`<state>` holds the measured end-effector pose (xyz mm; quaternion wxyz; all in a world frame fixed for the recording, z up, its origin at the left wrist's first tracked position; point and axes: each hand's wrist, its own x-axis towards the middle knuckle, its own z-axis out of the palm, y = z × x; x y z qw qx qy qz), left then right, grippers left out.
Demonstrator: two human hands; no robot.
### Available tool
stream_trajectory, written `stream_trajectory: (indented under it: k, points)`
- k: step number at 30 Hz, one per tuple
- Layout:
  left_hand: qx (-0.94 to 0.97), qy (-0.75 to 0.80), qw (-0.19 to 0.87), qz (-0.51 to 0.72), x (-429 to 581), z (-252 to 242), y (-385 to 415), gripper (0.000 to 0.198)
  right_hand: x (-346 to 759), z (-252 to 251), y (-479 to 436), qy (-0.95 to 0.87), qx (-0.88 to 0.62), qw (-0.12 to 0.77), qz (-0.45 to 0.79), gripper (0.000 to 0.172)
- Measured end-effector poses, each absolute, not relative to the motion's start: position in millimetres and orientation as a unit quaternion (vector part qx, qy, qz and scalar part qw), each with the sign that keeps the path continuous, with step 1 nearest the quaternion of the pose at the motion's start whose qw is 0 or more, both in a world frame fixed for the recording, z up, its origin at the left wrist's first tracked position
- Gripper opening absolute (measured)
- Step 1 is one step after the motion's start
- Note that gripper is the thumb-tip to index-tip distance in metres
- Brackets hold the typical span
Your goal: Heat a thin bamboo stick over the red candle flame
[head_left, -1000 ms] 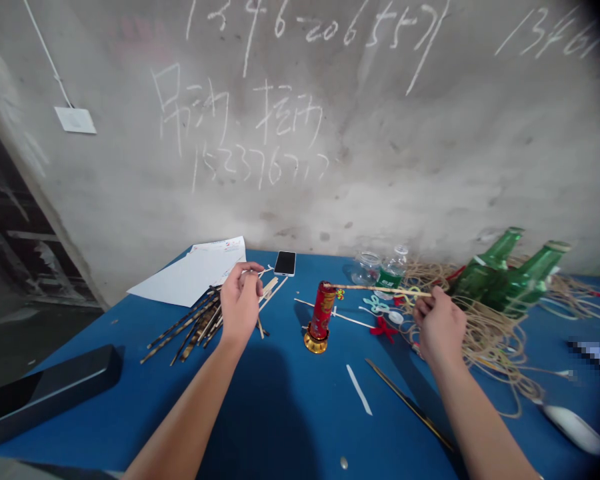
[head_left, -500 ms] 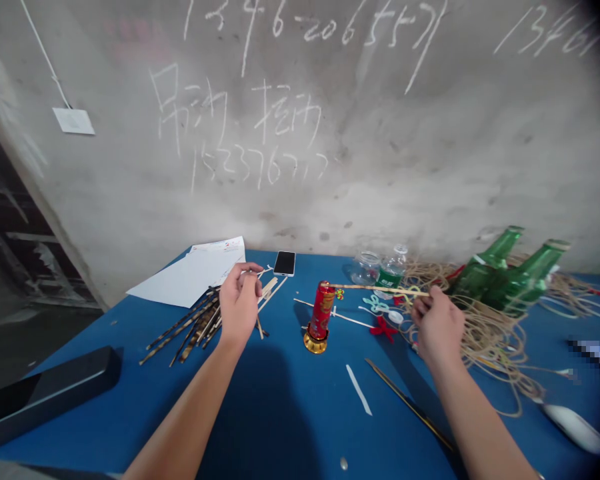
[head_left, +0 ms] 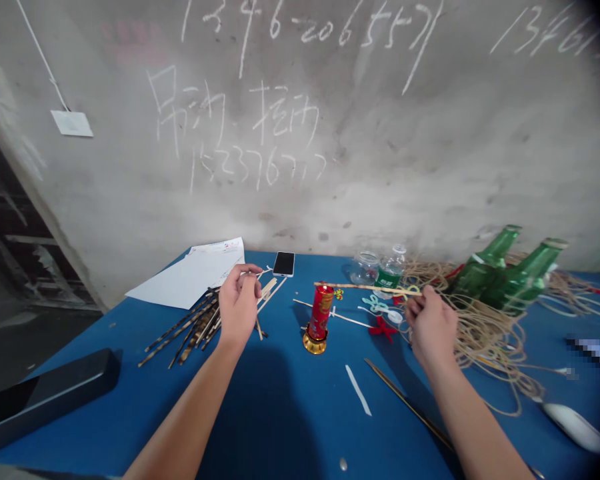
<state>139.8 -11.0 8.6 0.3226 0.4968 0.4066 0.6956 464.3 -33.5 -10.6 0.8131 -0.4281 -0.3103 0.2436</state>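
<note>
You are pinching a thin wooden stick point(head_left: 365, 287) between the fingertips of your right hand point(head_left: 431, 327), with the hand nearly closed and the stick running out to its left, level across the blue table point(head_left: 105, 330). Its far end is reaching a red cylinder point(head_left: 321, 312) on a gold base, crossing near the cylinder's top; you cannot tell from this view whether the two are touching. Your left hand point(head_left: 239, 308) is raised and half curled, its fingertips drawn together beside a pale sliver point(head_left: 265, 272), and you cannot tell whether it has hold of that sliver.

Just left of your left hand, a bundle of dark-mottled sticks point(head_left: 195, 327) is lying on the table, with white papers point(head_left: 190, 277) beyond it. A black smartphone point(head_left: 283, 264) is lying beyond your left hand's fingertips. Just left of your right hand, a red bow point(head_left: 383, 328) is resting on the table, while a glass jar point(head_left: 365, 268) and a plastic bottle point(head_left: 393, 271) are standing beyond it. A tangle of tan twine point(head_left: 485, 340) is spreading out to the right of your right hand, and two green glass bottles point(head_left: 490, 273) are lying tilted on it. A white strip point(head_left: 359, 390) is lying nearer you, between your hands.
</note>
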Motion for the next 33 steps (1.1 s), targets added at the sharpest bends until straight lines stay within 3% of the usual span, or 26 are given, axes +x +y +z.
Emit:
stream_trajectory:
  k: [18,33]
  points:
    - [0.499,0.407,0.337,0.687,141,7,-10,0.013,451,-9,-37,-0.335,-0.426,0.8,0.256,0.064]
    - [0.511,0.398,0.348,0.678,144,9,-12,0.013,447,-12,-39,-0.326,-0.428,0.793,0.287,0.058]
